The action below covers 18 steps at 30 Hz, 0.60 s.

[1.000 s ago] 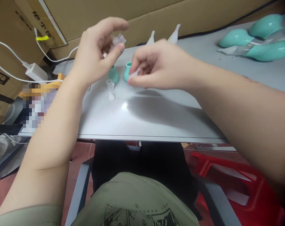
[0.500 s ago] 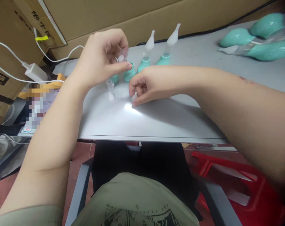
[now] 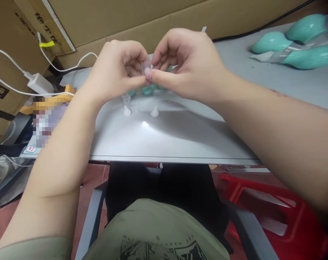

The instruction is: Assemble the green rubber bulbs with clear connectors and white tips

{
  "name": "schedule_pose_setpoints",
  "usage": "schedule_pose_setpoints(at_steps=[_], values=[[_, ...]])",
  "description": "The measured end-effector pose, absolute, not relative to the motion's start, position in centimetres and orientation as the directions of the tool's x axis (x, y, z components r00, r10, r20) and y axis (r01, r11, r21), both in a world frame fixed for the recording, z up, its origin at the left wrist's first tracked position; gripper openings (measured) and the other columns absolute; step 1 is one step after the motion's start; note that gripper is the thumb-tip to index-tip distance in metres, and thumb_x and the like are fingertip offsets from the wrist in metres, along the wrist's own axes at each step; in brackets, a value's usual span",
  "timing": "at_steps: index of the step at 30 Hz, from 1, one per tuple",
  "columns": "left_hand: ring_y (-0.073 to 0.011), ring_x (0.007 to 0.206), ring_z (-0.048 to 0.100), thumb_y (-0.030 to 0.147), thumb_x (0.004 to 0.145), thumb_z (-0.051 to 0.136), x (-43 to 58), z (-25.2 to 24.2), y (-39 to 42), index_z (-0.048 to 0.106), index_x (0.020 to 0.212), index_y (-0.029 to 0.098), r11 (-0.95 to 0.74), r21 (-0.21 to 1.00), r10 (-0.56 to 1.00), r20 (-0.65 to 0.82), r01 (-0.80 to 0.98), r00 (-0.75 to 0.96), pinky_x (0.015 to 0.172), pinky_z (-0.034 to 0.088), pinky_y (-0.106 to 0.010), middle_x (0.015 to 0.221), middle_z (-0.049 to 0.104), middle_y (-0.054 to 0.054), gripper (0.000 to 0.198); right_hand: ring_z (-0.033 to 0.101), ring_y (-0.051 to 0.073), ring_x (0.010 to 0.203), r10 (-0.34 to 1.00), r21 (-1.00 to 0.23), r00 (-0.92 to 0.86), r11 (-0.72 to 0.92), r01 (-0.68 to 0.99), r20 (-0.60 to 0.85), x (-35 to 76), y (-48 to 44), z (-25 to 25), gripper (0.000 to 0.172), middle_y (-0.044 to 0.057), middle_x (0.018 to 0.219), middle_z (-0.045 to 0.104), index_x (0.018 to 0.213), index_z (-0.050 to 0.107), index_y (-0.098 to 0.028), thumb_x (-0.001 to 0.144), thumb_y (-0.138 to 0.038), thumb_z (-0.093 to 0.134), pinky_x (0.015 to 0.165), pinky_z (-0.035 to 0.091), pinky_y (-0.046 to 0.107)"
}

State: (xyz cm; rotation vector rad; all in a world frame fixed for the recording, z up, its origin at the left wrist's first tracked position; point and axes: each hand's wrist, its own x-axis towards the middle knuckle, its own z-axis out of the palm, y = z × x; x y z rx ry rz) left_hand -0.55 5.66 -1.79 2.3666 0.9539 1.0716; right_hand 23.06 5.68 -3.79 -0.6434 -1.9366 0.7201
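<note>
Both hands meet above the grey table (image 3: 180,141). My left hand (image 3: 117,72) pinches a small clear plastic tube (image 3: 146,68) between thumb and fingers. My right hand (image 3: 185,63) is closed too, its thumb and fingertips pressed on the same tube from the right. Below the hands, two small white cone-shaped tips (image 3: 154,112) (image 3: 127,111) stand on the table, with a small clear piece (image 3: 126,98) beside the left one. Teal bulbs (image 3: 147,90) are partly hidden behind the hands.
Several teal bulb pieces (image 3: 296,45) lie at the table's far right. Cardboard boxes (image 3: 126,18) stand behind the table. A white charger and cables (image 3: 41,83) lie at the left. A red plastic stool (image 3: 269,213) sits under the table's right side.
My right hand set a white tip down on the table, then rose to join my left hand on the clear tube. My left hand lowered slightly toward the centre.
</note>
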Motion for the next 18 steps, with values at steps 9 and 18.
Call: schedule_pose_setpoints(at_steps=[9,18], values=[[-0.0197,0.071,0.078,0.054,0.081,0.110,-0.21,-1.65,5.98,0.082,0.086,0.028,-0.729,0.593,0.682,0.583,0.343,0.441,0.060,0.059,-0.035,0.079,0.084,0.000,0.039,0.076,0.021,0.086,0.691,-0.719,-0.337,0.693,0.056,0.640,22.71,5.73,-4.31,0.039,0.001,0.088,0.073,0.092,0.068,-0.028,0.096,-0.050,0.100,0.072,0.057,0.040],[-0.0243,0.074,0.085,0.044,0.081,0.110,0.11,-1.47,5.41,0.079,0.081,0.032,-0.693,0.657,0.713,0.562,0.297,0.420,0.062,0.065,-0.040,0.087,0.086,0.000,0.034,0.072,0.017,0.076,0.651,-0.660,-0.251,0.749,0.062,0.716,22.37,5.85,-4.42,0.019,0.002,0.089,0.079,0.085,0.078,-0.026,0.095,-0.028,0.095,0.069,0.058,0.038]])
